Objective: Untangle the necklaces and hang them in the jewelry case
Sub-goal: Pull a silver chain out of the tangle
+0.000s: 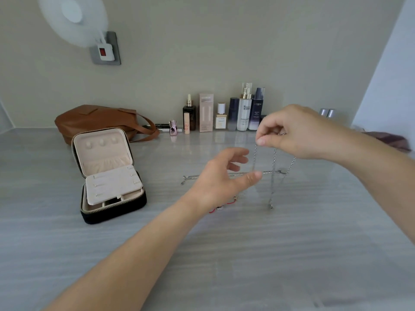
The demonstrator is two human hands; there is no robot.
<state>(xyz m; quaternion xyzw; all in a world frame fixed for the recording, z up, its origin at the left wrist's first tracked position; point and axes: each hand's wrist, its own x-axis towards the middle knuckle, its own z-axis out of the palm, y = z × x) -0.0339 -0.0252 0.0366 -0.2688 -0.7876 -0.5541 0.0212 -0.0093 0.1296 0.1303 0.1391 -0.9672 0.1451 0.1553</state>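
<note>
My right hand (289,131) pinches a silver chain necklace (273,167) and holds it up above the grey table; its strands hang down to the surface. My left hand (226,173) hovers open just left of the hanging strands, fingers spread, touching nothing that I can see. A second silver chain (190,176) lies stretched across the table behind that hand. A red cord piece (229,202) peeks out beneath my left wrist. The jewelry case (110,176) stands open at the left, its cream lid upright with hooks and a pocket.
A brown leather bag (96,120) lies behind the case. Several cosmetic bottles and boxes (224,115) line the back wall. A fan and a wall socket (105,49) are at the upper left. A dark cloth (390,140) lies at the right edge.
</note>
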